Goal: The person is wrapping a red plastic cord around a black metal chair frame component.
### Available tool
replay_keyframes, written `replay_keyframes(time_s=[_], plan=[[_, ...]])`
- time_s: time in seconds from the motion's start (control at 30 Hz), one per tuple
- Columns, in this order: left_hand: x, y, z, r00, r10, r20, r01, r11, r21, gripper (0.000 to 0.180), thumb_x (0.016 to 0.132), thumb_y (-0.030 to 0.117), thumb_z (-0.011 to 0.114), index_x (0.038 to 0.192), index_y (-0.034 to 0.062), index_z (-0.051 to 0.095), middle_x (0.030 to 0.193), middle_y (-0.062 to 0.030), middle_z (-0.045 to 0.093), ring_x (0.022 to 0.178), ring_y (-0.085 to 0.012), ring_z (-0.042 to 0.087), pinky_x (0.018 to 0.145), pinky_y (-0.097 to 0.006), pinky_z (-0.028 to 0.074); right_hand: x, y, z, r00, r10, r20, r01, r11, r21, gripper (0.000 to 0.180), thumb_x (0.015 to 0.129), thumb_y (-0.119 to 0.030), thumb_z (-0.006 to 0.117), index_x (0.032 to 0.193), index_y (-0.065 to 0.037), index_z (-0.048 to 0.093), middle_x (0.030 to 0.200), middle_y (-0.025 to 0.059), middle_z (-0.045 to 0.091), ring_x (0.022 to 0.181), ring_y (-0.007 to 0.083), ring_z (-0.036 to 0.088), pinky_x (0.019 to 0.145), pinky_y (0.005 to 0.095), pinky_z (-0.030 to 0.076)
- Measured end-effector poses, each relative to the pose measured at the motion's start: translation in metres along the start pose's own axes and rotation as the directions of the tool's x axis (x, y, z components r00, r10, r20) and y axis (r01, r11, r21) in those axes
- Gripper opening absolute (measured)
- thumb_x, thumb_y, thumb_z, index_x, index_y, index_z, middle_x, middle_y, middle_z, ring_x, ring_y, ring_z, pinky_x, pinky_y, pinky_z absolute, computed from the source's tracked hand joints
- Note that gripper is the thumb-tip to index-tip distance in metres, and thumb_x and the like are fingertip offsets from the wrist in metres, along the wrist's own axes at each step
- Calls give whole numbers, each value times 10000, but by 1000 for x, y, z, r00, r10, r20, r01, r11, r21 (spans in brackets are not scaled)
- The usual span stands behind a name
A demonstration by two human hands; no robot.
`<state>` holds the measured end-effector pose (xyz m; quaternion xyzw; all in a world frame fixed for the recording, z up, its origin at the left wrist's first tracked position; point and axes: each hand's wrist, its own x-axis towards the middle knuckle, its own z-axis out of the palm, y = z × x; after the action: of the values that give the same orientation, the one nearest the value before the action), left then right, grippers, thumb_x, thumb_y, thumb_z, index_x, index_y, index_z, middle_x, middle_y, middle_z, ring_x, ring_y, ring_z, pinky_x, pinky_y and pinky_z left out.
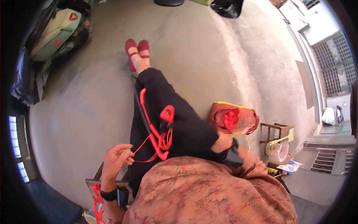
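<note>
My left hand (pixel 118 158) is closed in a pinch on a thin red cord stretched from a coiled red cord (pixel 160 149) on my lap. Its coils lie over my dark trousers, with a smooth red length (pixel 144 106) running up along one leg. Beside the coils sits a looped red piece (pixel 167 113), too small to make out fully. My right hand (pixel 222 143) is beside my thigh on the right, close to a red and yellow bag (pixel 254 118). Its fingers are hidden by dark cloth and blur. Inside the bag lie shiny red pieces (pixel 231 118).
A small wooden stool (pixel 278 127) stands right of the bag, with a pale flowered container (pixel 279 151) by it. More red pieces (pixel 97 201) hang at lower left. A scooter (pixel 56 33) is parked far left. A black plastic bag (pixel 227 8) lies on the far floor.
</note>
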<state>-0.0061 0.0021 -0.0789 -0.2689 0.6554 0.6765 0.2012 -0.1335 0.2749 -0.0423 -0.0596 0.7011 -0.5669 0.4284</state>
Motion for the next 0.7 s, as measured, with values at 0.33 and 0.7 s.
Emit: replay_keyframes(time_s=[0.33,0.7], plan=[[21,14,30,913,406,37,-205,535,-820,383,911,149,541,1258,-7,490,1238,-174,534,1043,-270,593,656,-291,535,45,45,-23,771,-360,-525,257,931,-261,146,831,-129,638,912,-11,663,861,37,655,732,78,568,656,247,466],[48,-13,65,983,144,117,-140,989,-38,221,891,27,577,1106,-26,581,966,-64,650,751,-115,626,595,-239,535,50,52,37,986,-146,-86,150,988,45,271,844,-168,628,1063,-9,609,926,102,652,819,115,601,731,274,488]])
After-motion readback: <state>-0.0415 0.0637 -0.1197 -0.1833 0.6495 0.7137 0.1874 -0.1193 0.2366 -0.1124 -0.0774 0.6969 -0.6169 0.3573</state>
